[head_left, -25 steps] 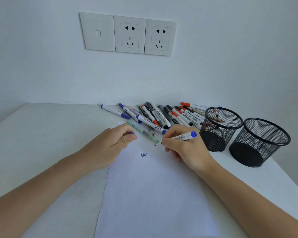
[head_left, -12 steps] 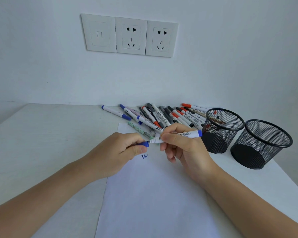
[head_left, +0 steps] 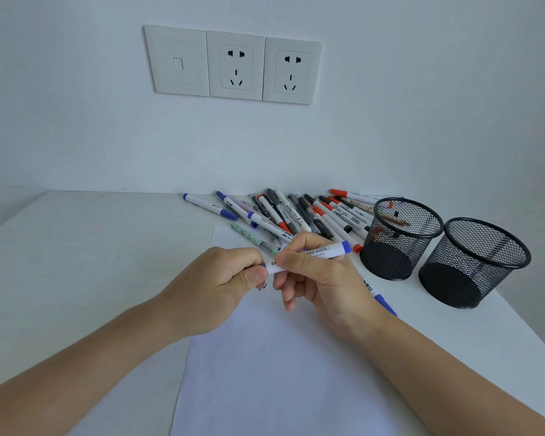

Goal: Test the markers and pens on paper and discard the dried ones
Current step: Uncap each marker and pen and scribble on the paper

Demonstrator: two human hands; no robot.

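A white whiteboard marker [head_left: 323, 251] with a blue end is held level above the paper [head_left: 283, 357]. My right hand [head_left: 321, 278] grips its barrel. My left hand [head_left: 221, 287] pinches the marker's blue cap, pressed onto the tip end. A small blue scribble [head_left: 262, 286] on the sheet shows just under my left thumb. A pile of markers and pens [head_left: 296, 215] with blue, red and black caps lies at the back of the table. Another blue marker [head_left: 383, 302] lies on the table behind my right wrist.
Two black mesh cups stand at the right: the nearer-left cup [head_left: 400, 240] holds a few pens, the right cup [head_left: 472, 262] looks empty. A green patterned pen [head_left: 255, 239] lies at the paper's top edge. Wall sockets [head_left: 233, 64] sit above the white table [head_left: 76, 262].
My hands came together: the cap in my left hand went onto the marker's tip, and the marker rose from writing angle to level above the paper.
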